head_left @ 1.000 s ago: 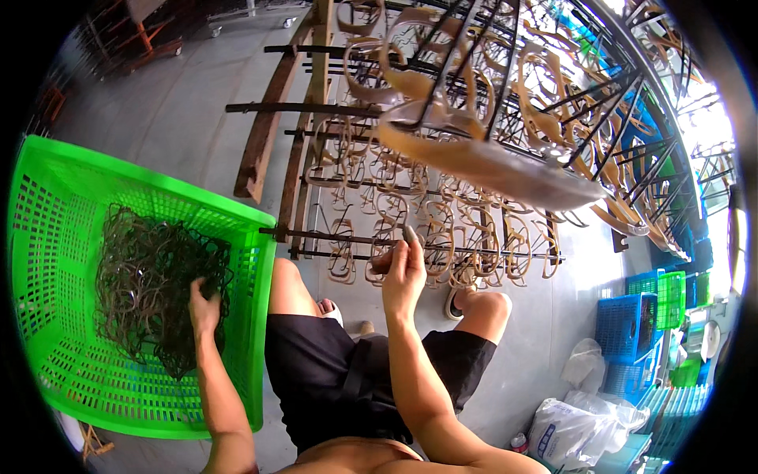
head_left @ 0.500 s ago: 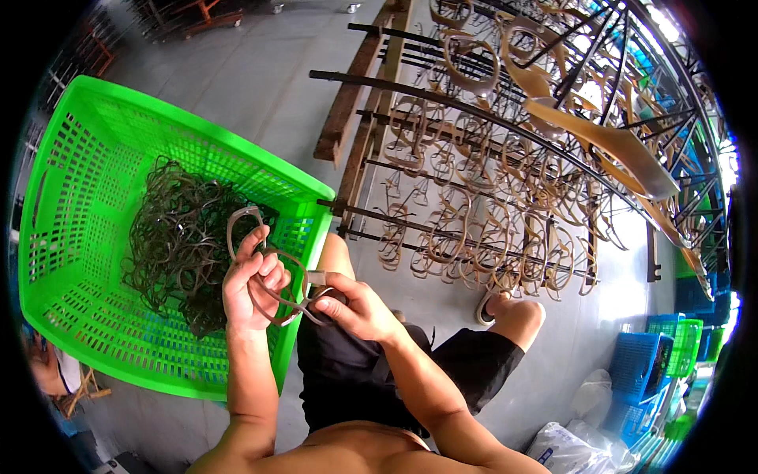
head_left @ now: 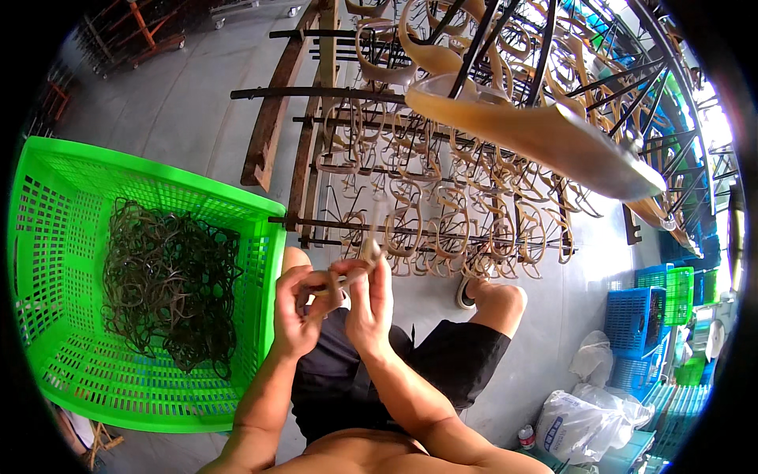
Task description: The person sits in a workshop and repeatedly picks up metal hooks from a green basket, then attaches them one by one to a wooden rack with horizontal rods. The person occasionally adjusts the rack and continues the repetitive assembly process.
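My left hand [head_left: 295,317] and my right hand [head_left: 369,306] are close together above my lap. Pinched in the left fingers is a brown eyeglass frame [head_left: 330,283], blurred and partly covered by them. The right thumb and fingers are closed around its other side, where a small pale piece [head_left: 372,250] sticks up past the fingertips; what that piece is I cannot make out. To the left, a heap of dark brown eyeglass frames [head_left: 170,284] lies tangled in a green plastic basket [head_left: 150,170].
Ahead to the right stands a rack of dark rods [head_left: 316,93] hung with many tan frames [head_left: 452,221]; one large blurred tan frame [head_left: 529,130] juts close. Blue baskets [head_left: 632,320], a white plastic bag [head_left: 580,426] and a small bottle [head_left: 527,436] are at right.
My hands have moved away from the basket's edge and closer together, turning the eyeglass frame between them. The view has shifted, so the basket and rack sit further left.
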{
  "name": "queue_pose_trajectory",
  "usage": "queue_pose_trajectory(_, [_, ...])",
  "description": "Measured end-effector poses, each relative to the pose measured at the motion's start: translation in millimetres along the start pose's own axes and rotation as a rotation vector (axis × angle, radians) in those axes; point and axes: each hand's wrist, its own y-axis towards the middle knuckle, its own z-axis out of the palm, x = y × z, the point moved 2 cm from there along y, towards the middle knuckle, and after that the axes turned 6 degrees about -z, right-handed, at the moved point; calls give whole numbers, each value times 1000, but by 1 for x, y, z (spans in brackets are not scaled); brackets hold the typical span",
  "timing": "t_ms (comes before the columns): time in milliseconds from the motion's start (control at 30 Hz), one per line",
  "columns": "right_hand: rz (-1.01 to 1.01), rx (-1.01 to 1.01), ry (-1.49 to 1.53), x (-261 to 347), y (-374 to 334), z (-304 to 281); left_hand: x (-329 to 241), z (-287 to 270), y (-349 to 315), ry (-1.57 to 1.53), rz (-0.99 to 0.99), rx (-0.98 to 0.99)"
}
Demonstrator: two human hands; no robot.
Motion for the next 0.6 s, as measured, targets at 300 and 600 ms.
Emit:
queue_pose_trajectory(300, [17, -274, -526, -31, 48, -6, 36, -12, 47, -28, -180, -376])
queue_pose_trajectory(600, [-200, -487, -737, -52, 64, 8, 61, -3, 75, -93, -251, -213])
